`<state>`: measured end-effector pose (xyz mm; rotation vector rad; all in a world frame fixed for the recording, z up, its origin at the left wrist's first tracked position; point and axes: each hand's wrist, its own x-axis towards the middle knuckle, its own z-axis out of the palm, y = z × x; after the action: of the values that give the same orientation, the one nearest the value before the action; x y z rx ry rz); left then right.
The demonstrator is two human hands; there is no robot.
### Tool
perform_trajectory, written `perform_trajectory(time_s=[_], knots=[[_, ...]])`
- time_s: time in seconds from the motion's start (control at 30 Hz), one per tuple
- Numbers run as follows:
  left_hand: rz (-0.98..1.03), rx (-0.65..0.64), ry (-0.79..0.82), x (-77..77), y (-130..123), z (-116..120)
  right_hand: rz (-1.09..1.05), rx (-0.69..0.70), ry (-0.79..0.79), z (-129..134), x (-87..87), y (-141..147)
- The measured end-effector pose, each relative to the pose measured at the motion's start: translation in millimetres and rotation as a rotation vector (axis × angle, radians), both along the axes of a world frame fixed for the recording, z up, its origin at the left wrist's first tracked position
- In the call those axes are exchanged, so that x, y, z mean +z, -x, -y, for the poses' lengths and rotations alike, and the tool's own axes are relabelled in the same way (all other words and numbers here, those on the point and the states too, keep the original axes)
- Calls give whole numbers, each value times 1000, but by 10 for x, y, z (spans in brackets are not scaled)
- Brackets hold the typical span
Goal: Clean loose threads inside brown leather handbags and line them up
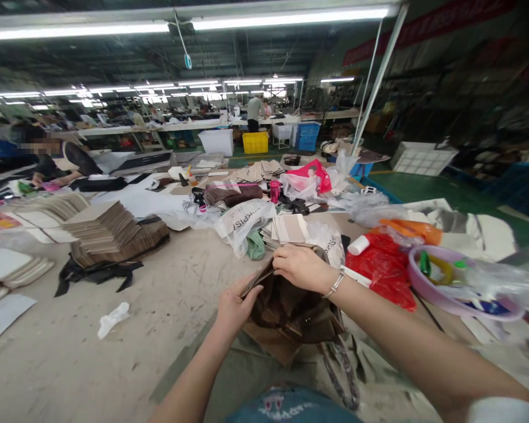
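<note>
A dark brown bag (291, 305) with an open mouth stands in front of me on the table, its glossy inside showing. Its left rim is pinched in my left hand (235, 305), thumb on the inner side and fingers behind. My right hand (300, 267), with a bracelet at the wrist, closes its fingers over the same rim a little farther along. Beneath the bag lies a greenish-grey sheet (247, 376). A strap wrapped in clear plastic (341, 370) hangs at the bag's near right side.
Stacks of beige panels (101, 226) stand on the left, near a crumpled white scrap (113, 319). Beige cards (288, 228) and plastic bags (247, 220) lie beyond the bag. On the right are a red plastic bag (381, 267) and a purple basin (417, 282). A co-worker (55, 155) sits far left.
</note>
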<state>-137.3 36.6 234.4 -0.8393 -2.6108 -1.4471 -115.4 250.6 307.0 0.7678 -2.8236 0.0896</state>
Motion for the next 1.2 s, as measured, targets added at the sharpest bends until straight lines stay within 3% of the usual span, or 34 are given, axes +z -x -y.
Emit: perform_trajectory(time_s=[0.2, 0.37, 0.73, 1.2], knots=[[23, 23, -26, -24, 28, -11, 59, -40, -48, -108, -6, 5], [67, 43, -48, -27, 11, -20, 53, -88, 15, -182, -51, 55], [117, 110, -45, -22, -46, -56, 55, -232, 55, -108, -57, 111], [118, 228, -24, -53, -19, -66, 47, -247, 93, -91, -71, 140]])
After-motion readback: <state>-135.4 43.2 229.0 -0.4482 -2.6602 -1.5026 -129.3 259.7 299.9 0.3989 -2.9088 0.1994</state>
